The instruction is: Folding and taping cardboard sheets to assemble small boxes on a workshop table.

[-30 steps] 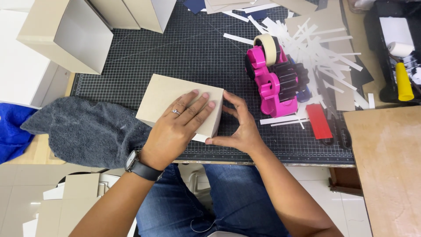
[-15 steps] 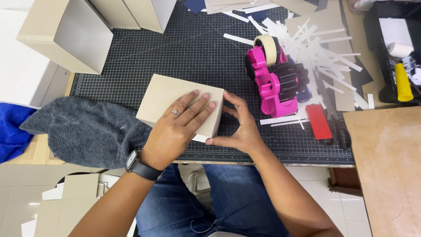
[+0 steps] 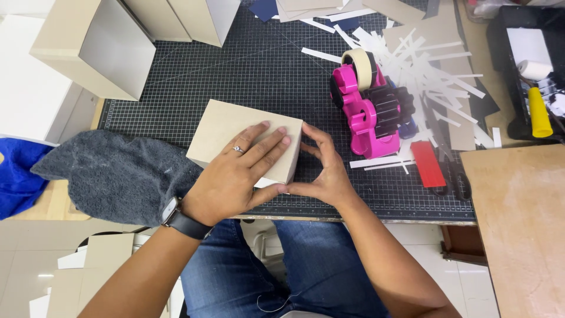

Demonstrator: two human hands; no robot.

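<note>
Cloth comes first at the far left: a bright blue cloth (image 3: 15,176) hangs off the counter (image 3: 518,235) edge, and a grey towel (image 3: 112,176), thick and napped, spreads beside it and runs under the near corner of the box (image 3: 235,126). That soft, uneven footing is, as I judge it, the main risk, since pressure from above could rock the box or let it skid on the pile. The box is plain tan board, flat-faced and square-edged, lying partly on the towel and partly on the black gridded mat (image 3: 282,76). The left hand (image 3: 232,179) lies flat on its top, fingers spread and pressing rather than curled round anything, with a ring on one finger and a dark watch (image 3: 182,221) at the wrist. The right hand (image 3: 323,171) cups the box's right side wall, fingers and thumb touching the edge but not closed around it; a white strip shows along the lower seam there, and uneven pressure could crease it or set it crooked. Larger tan boxes (image 3: 94,47) stand open at the mat's far edge. Right of the hands sits a glossy pink plastic dispenser (image 3: 365,112) with a cream roll on top, close enough for a sleeve or elbow to knock. Beyond it lie loose white paper strips (image 3: 429,70), light enough to scatter, a red knife (image 3: 428,165), and a yellow-handled tool (image 3: 538,112) in a black tray.
</note>
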